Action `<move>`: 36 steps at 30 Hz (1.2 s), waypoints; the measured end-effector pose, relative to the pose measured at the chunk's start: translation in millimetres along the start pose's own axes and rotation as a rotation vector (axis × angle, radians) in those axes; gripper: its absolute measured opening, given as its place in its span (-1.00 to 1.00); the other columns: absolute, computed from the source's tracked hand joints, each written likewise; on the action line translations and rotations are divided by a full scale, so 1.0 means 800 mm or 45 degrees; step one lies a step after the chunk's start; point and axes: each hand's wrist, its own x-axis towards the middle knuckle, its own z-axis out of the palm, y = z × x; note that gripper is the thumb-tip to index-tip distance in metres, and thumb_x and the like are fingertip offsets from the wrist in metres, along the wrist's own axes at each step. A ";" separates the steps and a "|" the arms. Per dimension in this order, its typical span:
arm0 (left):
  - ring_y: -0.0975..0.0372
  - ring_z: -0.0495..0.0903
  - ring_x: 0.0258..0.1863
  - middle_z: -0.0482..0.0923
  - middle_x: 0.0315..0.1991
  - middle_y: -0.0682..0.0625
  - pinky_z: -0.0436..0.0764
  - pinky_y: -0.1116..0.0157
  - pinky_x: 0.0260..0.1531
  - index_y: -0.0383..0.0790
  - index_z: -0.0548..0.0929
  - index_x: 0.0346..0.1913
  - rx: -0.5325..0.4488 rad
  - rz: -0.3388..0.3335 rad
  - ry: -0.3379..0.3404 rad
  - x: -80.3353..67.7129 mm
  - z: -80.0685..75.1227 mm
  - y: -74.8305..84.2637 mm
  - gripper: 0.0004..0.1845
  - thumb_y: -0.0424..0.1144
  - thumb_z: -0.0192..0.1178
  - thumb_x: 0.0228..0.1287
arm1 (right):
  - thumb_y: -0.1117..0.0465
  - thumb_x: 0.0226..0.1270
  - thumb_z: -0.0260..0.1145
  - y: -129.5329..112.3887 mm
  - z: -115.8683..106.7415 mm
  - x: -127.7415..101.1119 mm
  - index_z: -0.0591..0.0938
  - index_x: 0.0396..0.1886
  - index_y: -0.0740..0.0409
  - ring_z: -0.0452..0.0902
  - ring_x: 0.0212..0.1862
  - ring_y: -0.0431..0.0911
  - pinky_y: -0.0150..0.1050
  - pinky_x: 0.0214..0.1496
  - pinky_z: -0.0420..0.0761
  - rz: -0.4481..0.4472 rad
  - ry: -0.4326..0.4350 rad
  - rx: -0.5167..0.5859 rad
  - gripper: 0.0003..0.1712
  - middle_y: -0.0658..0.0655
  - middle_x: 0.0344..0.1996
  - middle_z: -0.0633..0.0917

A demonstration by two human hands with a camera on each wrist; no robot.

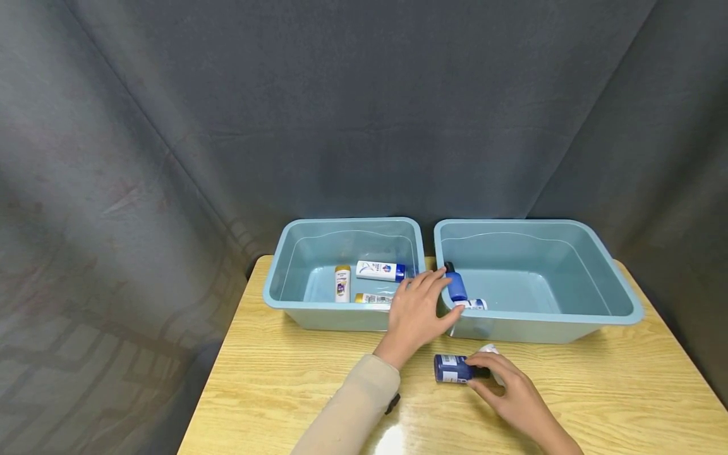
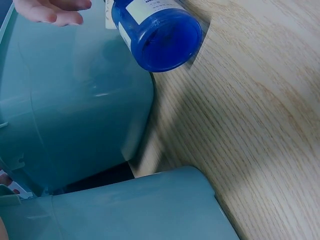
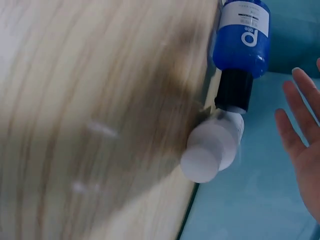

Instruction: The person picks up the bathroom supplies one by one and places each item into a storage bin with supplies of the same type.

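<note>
We are looking at a blue bottle [image 1: 450, 369] that is lying on its side on the wooden table [image 1: 597, 392], just in front of the right tub [image 1: 529, 330], its black cap [image 3: 234, 90] pointing toward our right. Our right hand [image 1: 514, 395] is hovering over the cap end; in both wrist views its fingers are standing clear of the bottle, loosely extended and holding nothing. Our left hand [image 1: 418, 309] is spreading over the neighbouring rims of the left tub [image 1: 335, 319] and the right tub, also grasping nothing, though we are unable to tell whether it is pressing there. We are expecting a stiff plastic body, probably fairly light, a little slick and apt to roll because it is round; how full it is, we are only guessing. We are favouring a hold around the middle of the body, thumb opposite fingers, with the label [image 3: 247, 17] perhaps giving more friction than the bare shoulder. We are trusting the narrow cap less, since it may twist, and a white bottle [image 3: 212, 147] is crowding that end, touching or not we are unsure.
</note>
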 end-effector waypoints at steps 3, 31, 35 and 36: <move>0.26 0.34 0.36 0.27 0.46 0.23 0.39 0.10 0.28 0.19 0.49 0.36 0.001 0.000 -0.002 0.000 0.000 0.000 -0.33 0.43 -0.14 0.35 | 0.39 -0.08 0.60 0.001 0.005 0.001 0.72 -0.05 0.03 0.53 0.05 -0.28 -0.69 0.14 0.31 -0.015 0.006 0.024 -0.48 -0.08 -0.02 0.67; 0.27 0.33 0.37 0.25 0.46 0.24 0.39 0.12 0.28 0.21 0.47 0.37 0.017 0.004 -0.002 -0.001 0.001 0.000 -0.32 0.44 -0.19 0.36 | 0.30 -0.06 0.62 0.018 0.030 0.004 0.68 0.07 0.09 0.58 0.06 0.01 0.05 0.05 0.58 0.129 -0.066 -0.088 -0.40 -0.02 0.03 0.67; 0.28 0.32 0.37 0.25 0.46 0.24 0.38 0.14 0.28 0.22 0.47 0.37 0.031 0.002 -0.012 -0.001 0.000 0.000 -0.32 0.44 -0.18 0.35 | 0.28 -0.09 0.64 0.020 0.033 0.006 0.67 0.08 0.10 0.59 0.07 0.05 0.10 0.04 0.58 0.093 -0.058 -0.098 -0.37 0.03 0.05 0.68; 0.28 0.33 0.37 0.25 0.46 0.24 0.38 0.15 0.28 0.22 0.47 0.37 0.033 0.002 -0.012 -0.001 0.000 0.000 -0.32 0.44 -0.19 0.35 | 0.27 -0.10 0.64 0.021 0.033 0.007 0.67 0.08 0.10 0.59 0.07 0.05 0.10 0.04 0.58 0.082 -0.054 -0.099 -0.37 0.04 0.05 0.68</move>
